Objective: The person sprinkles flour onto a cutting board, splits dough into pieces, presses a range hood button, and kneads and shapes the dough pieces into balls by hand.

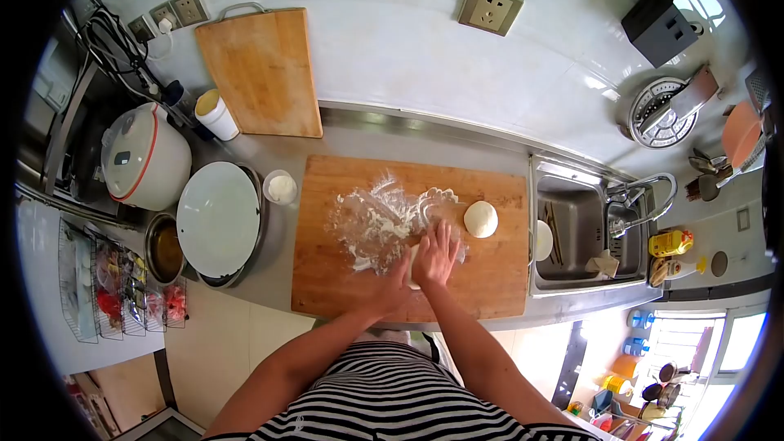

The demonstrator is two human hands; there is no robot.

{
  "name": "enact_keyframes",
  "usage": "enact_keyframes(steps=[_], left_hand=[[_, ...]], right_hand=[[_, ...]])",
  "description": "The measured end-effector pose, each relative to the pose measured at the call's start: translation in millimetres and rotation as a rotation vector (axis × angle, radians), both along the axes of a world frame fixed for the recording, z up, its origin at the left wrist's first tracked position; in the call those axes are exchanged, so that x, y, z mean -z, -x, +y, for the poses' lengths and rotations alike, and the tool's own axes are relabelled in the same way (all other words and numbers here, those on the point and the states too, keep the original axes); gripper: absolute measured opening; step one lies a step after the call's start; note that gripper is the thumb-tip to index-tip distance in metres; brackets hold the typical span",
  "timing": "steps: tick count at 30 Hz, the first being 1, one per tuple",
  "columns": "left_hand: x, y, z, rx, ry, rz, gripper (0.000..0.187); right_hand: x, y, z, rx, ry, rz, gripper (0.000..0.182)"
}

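A piece of dough lies on the floured wooden board, low in the middle, mostly covered by my hands. My left hand is closed against its left side, fingers together and partly hidden. My right hand presses its right side, with the fingers stretched out flat toward the far edge of the board. A smooth round ball of dough sits apart, up and right of my right hand. White flour is scattered over the board beyond and left of my hands.
Left of the board stand a small cup of white powder, a large white basin, a metal pot and a rice cooker. A cutting board leans on the wall. The sink is at right, a white bowl at its edge.
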State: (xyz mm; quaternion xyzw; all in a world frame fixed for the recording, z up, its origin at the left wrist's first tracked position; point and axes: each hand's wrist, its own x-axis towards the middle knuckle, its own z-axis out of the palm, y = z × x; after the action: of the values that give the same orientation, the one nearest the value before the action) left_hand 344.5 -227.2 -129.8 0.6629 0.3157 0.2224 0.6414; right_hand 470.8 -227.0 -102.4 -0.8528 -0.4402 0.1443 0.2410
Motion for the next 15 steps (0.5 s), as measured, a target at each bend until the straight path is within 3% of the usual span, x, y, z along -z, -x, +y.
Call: enact_keyframes(steps=[1,4,6,8,9,11,13,15], left_hand=[[-1,-1,5,-0.032,0.122,0.008,0.076],[-8,-5,13,-0.108,0.136,-0.111,0.077],[-20,-4,13,-0.065,0.12,-0.057,0.076],[-25,-6,10,-0.03,0.123,-0.004,0.076],[-24,-5,9,0.014,0.009,-0.024,0.07],[-17,-6,13,0.057,-0.116,-0.045,0.064],[-9,-8,12,-0.063,0.069,0.01,0.061],[-4,-9,26,-0.086,0.087,-0.032,0.065]], right_hand=[[-5,-4,13,0.034,0.068,-0.101,0.049],[1,-8,31,0.059,0.065,-0.046,0.05],[-1,-6,31,0.07,0.053,0.001,0.05],[-2,3,11,0.061,-0.001,0.308,0.05],[0,6,-1,0.063,0.008,0.31,0.05],[4,6,-14,0.012,0.011,0.125,0.051],[2,0,6,0.03,0.037,0.036,0.051],[0,-6,32,0.07,0.096,-0.137,0.05]])
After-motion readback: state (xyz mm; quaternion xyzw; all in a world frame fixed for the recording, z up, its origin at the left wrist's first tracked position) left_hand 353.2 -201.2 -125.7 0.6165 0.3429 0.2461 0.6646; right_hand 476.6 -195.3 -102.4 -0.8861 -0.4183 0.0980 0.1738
